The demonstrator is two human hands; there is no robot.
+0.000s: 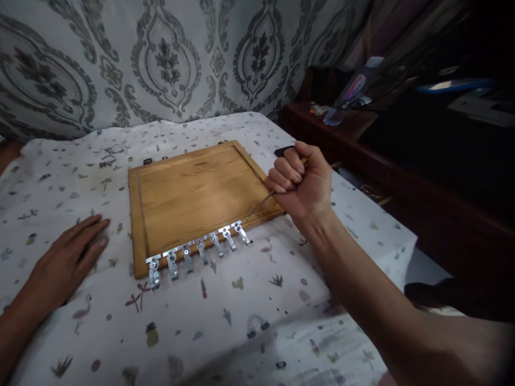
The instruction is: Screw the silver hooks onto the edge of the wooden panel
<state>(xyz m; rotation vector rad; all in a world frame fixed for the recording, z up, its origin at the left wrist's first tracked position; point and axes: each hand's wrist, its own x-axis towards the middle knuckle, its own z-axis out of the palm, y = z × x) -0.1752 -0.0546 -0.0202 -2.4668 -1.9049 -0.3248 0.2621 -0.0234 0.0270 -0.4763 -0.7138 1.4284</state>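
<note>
I'm gripping thin-shafted tool (261, 203) with right fingers (285, 168), tip pointing near right end of hook rail (200, 244). Rail lying down-left, running along near edge of wooden panel (193, 195); left fingers (86, 224) resting outstretched beyond other end.

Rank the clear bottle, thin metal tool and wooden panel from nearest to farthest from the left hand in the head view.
1. Wooden panel: just right of the left hand.
2. Thin metal tool: farther right, in the right hand.
3. Clear bottle: far right, on dark furniture.
</note>
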